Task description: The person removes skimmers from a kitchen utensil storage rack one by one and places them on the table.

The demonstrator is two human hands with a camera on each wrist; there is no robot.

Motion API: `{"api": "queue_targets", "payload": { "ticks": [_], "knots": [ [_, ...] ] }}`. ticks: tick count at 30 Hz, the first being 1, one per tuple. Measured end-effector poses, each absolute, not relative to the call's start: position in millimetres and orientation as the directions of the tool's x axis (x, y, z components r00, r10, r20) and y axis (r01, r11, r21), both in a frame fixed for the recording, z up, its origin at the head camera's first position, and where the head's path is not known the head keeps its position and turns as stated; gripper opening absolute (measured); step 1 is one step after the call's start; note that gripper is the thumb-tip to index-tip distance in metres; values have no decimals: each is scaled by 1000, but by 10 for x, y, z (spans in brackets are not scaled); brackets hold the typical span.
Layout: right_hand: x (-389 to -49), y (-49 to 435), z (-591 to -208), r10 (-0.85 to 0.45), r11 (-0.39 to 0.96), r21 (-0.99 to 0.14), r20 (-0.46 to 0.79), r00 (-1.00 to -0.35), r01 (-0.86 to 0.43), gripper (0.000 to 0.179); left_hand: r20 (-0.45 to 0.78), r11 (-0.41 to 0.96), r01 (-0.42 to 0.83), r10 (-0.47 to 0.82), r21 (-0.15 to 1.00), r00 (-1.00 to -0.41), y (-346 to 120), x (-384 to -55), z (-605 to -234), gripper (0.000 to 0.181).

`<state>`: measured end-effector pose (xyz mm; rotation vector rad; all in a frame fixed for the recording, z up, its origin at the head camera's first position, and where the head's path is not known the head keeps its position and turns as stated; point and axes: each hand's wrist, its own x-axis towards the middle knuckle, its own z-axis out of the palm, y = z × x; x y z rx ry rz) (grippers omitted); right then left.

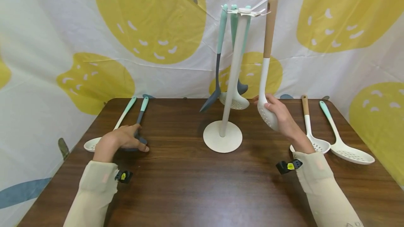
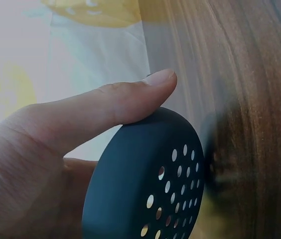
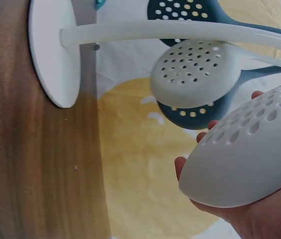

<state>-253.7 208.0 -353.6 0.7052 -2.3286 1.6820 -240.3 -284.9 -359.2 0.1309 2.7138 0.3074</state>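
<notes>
Left side of the tabletop (image 1: 189, 192): white perforated spoon (image 1: 92, 144), mint handle running far and slightly right. Just right of it, our left grip (image 1: 121, 139) pinches the rim of the dark skimmer (image 1: 141, 139). Skimmer's long axis runs near to far, mint handle end far; head matte, dark blue-grey, round holes.

Center: white stand (image 1: 234, 73), three mint-handled utensils hanging on it, heads down.

Right of the stand, our right grip (image 1: 279, 115) pinches the head of the white ladle (image 1: 265, 69), thumb on the near face, fingers behind. Ladle's near upright, brown handle up by the hooks, top leaning slightly right; can't tell if it's hooked. Head smooth white, perforated.

Right sleeve (image 1: 329, 185): dark letters, cut off, can't read fully. Right side: brown-handled white skimmer (image 1: 309, 129), mint-handled white turner (image 1: 335, 137), handles far.
</notes>
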Motion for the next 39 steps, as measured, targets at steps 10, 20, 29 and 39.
{"api": "queue_targets", "payload": {
  "ticks": [10,20,29,39],
  "knots": [
    [-2387,2227,-3270,-199,325,-806,453,-869,-494,37,-391,977,19,102,212,-915,-2810,-2373,-3562,130],
    [-2236,2373,-3042,-14,514,-809,325,-945,-286,32,-357,987,-17,42,160,-933,-2780,-2348,-3505,130],
    [-2257,2449,-3093,147,691,-722,179,-973,-28,80,-331,987,-5,49,160,-942,-2758,-2316,-3477,125],
    [-2333,2531,-3262,115,848,-523,32,-993,81,67,-316,985,10,65,172,-947,-2702,-2310,-3457,118]
  ]
}}
